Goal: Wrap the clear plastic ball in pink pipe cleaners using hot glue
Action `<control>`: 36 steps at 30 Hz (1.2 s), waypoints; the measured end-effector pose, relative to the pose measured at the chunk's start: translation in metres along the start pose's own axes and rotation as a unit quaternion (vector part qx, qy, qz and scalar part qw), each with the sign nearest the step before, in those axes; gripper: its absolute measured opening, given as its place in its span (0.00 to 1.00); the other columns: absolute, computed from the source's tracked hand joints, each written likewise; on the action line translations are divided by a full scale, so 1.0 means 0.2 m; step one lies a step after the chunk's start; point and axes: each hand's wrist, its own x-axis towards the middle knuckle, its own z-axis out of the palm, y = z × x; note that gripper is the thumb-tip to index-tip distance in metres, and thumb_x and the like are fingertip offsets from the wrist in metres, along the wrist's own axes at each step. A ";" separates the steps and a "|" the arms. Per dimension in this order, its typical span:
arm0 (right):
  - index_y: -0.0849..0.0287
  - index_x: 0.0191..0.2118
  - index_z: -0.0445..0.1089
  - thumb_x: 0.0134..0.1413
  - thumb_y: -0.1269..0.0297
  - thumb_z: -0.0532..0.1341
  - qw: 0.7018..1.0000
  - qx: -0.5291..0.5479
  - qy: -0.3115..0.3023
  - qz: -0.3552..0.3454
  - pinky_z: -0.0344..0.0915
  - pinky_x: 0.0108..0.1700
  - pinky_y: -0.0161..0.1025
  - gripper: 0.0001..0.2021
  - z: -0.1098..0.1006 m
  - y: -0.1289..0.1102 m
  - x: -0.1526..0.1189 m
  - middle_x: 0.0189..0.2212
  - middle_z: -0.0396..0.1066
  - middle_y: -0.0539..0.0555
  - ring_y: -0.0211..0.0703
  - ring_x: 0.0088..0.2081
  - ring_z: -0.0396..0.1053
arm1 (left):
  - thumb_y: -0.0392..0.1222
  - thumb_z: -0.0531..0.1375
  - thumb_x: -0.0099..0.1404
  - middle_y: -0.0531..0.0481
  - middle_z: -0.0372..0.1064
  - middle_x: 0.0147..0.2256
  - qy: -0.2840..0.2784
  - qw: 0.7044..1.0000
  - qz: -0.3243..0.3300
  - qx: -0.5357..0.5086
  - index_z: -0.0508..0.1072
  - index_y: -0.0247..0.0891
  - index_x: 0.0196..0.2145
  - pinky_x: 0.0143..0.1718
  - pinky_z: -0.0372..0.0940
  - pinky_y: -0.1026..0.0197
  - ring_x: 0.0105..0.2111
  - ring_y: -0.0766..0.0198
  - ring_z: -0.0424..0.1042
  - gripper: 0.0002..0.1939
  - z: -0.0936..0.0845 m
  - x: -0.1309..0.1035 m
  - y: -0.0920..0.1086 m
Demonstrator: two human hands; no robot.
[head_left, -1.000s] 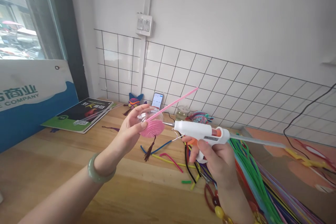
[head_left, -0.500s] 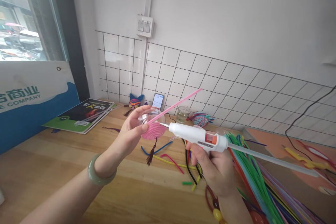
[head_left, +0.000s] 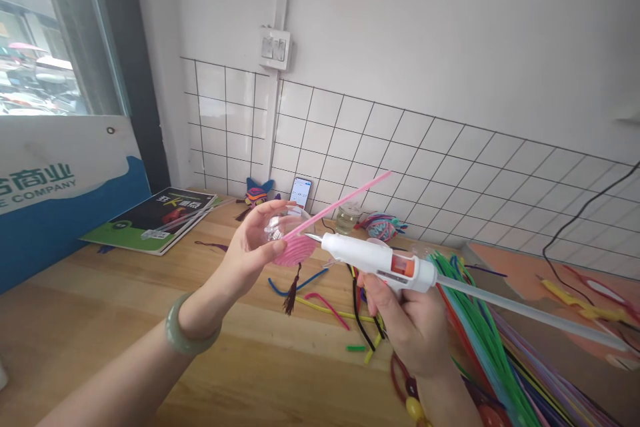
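My left hand (head_left: 255, 240) is closed around a clear plastic ball (head_left: 287, 221) whose lower part is wrapped in rings of pink pipe cleaner (head_left: 296, 252). From under my thumb the loose end of the pink pipe cleaner (head_left: 350, 198) sticks out up and to the right. A dark tassel (head_left: 291, 293) hangs below the ball. My right hand (head_left: 407, 320) grips a white hot glue gun (head_left: 370, 257) with a long glue stick (head_left: 525, 310) in its back. The gun's metal nozzle is at the pink rings; whether it touches them I cannot tell.
Cut pipe cleaner pieces (head_left: 325, 307) lie on the wooden table below. Bundled pipe cleaners (head_left: 490, 340) spread at the right. A phone (head_left: 301, 193), a glass jar (head_left: 349, 217) and a yarn-like bundle (head_left: 383, 227) stand along the wall; a magazine (head_left: 160, 213) lies left.
The ball has turned slightly in my left hand, and the pink loose end has shifted a little to the right. The glue gun stays almost in place.
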 end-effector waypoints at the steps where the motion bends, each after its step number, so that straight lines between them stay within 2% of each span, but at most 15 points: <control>1: 0.59 0.30 0.70 0.61 0.55 0.59 1.000 -0.001 0.001 0.000 0.61 0.21 0.35 0.14 0.00 0.00 0.00 0.18 0.64 0.49 0.37 0.19 0.62 | 0.41 0.69 0.54 0.43 0.67 0.56 -0.001 1.000 0.002 0.000 0.72 0.44 0.51 0.50 0.67 0.50 0.53 0.48 0.69 0.26 0.00 0.00 0.00; 7: 0.59 0.34 0.71 0.61 0.58 0.59 1.000 0.004 -0.007 0.003 0.57 0.19 0.34 0.10 0.00 0.01 -0.01 0.17 0.61 0.46 0.36 0.18 0.58 | 0.42 0.69 0.54 0.42 0.67 0.56 -0.002 1.000 0.003 0.006 0.72 0.44 0.51 0.50 0.68 0.49 0.53 0.47 0.69 0.26 0.00 0.00 0.00; 13: 0.57 0.28 0.67 0.60 0.62 0.60 1.000 0.003 -0.004 -0.010 0.58 0.20 0.33 0.10 0.00 0.01 0.00 0.18 0.61 0.46 0.35 0.18 0.58 | 0.42 0.69 0.54 0.43 0.66 0.57 -0.009 1.000 0.007 0.006 0.72 0.43 0.51 0.51 0.67 0.50 0.53 0.48 0.69 0.26 0.00 0.00 0.00; 21: 0.59 0.36 0.70 0.60 0.63 0.60 1.000 -0.007 -0.002 -0.024 0.58 0.20 0.32 0.06 -0.01 0.00 0.00 0.17 0.60 0.45 0.35 0.18 0.58 | 0.42 0.69 0.55 0.42 0.67 0.56 -0.012 1.000 0.014 0.013 0.72 0.43 0.51 0.51 0.67 0.50 0.52 0.48 0.69 0.26 0.00 0.00 0.00; 36: 0.59 0.35 0.69 0.58 0.65 0.60 0.999 -0.019 0.002 -0.040 0.61 0.21 0.31 0.04 -0.01 0.00 0.00 0.20 0.59 0.44 0.34 0.19 0.58 | 0.41 0.69 0.55 0.43 0.65 0.57 -0.029 0.998 0.041 0.042 0.71 0.45 0.53 0.53 0.65 0.51 0.54 0.49 0.68 0.26 -0.03 0.01 -0.02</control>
